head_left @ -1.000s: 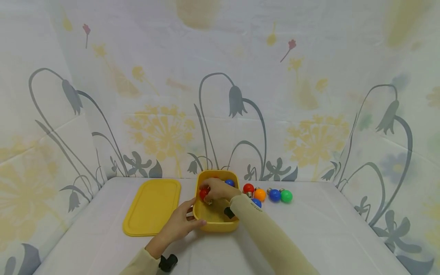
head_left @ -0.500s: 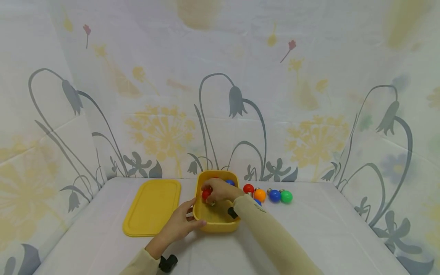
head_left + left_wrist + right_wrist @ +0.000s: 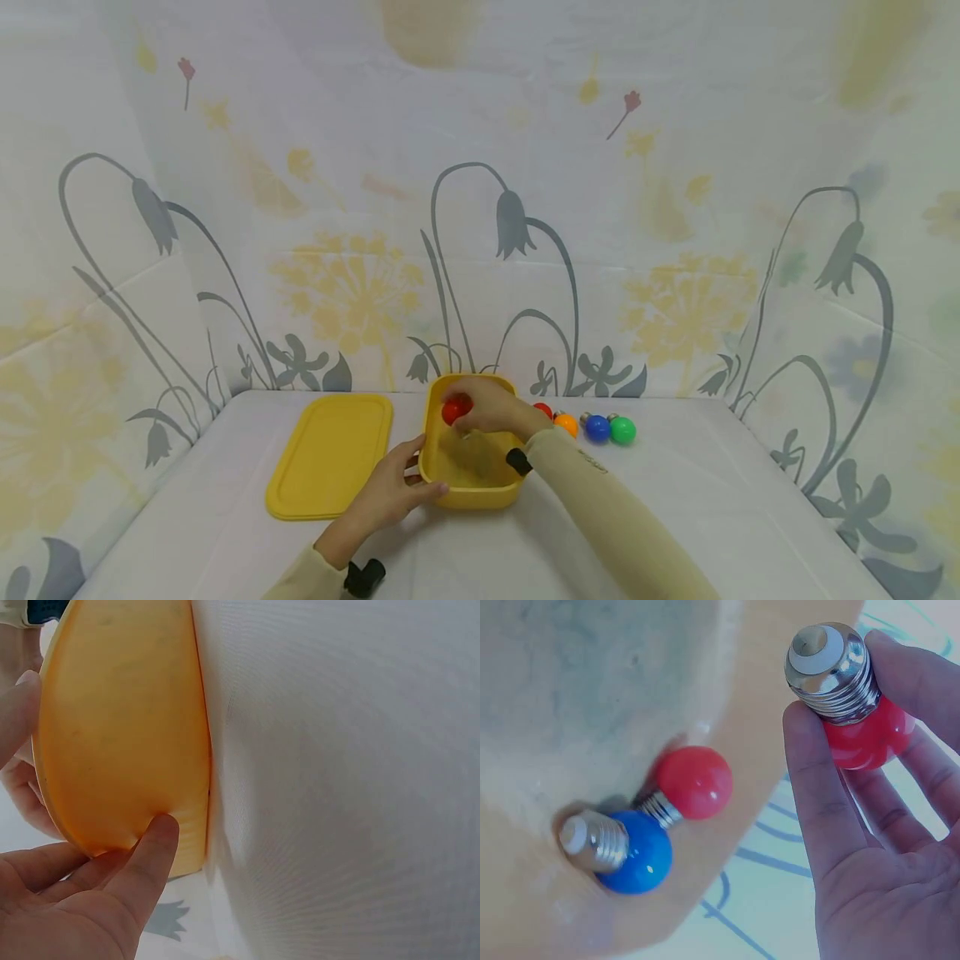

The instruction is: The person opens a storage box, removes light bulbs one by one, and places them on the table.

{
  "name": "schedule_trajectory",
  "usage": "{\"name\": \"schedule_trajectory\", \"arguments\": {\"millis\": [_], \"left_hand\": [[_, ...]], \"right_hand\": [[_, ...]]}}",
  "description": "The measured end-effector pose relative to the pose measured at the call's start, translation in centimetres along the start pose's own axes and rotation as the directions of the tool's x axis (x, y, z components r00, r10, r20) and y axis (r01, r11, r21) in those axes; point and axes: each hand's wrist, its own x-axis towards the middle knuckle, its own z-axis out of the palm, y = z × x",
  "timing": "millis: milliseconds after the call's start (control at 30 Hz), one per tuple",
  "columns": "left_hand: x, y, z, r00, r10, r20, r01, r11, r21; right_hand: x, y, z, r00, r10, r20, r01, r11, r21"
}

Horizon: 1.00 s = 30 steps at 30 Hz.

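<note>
At the near-left corner of the yellow plastic box (image 3: pixel 476 498), the left hand (image 3: pixel 392 485) spreads wide, thumb on the near side, fingers along the left. Over the far half, the right hand (image 3: pixel 487 406) pinches a glossy round red bulb (image 3: pixel 849 697) by its ridged silver screw base (image 3: pixel 830 675). Smart hold: that smooth shell looks light, stiff, slippery, possibly breakable! Near the far edge inside lie a round blue bulb (image 3: pixel 639 853) and a second red bulb (image 3: pixel 697 782).

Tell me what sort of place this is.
Likely a makeshift recording booth: flower-printed sheeting hangs behind and beside a white-covered table, and black wrist-worn devices are in view.
</note>
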Motion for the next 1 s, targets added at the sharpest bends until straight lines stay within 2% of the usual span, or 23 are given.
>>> {"name": "schedule_trajectory", "arguments": {"millis": [200,567,833,1000], "left_hand": [[0.0,0.2,0.1,1.000,-0.010,-0.001,0.010,1.000,0.009],[0.0,0.3,0.1,0.999,-0.038,-0.010,0.038,0.999,0.015],[0.0,0.2,0.2,0.999,-0.039,-0.014,0.039,0.999,0.031],[0.1,0.2,0.2,0.999,-0.039,-0.014,0.039,0.999,0.031]], "right_hand": [[-1.6,0.4,-1.0,0.999,-0.020,-0.040,0.021,0.999,0.038],[-5.7,1.9,-3.1,0.993,0.062,-0.097,-0.041,0.979,0.200],[-8.5,4.3,-3.9,0.976,0.075,-0.204,-0.052,0.992,0.118],[-10.1,5.9,-4.1,0.964,0.079,-0.255,-0.051,0.992,0.114]]}}
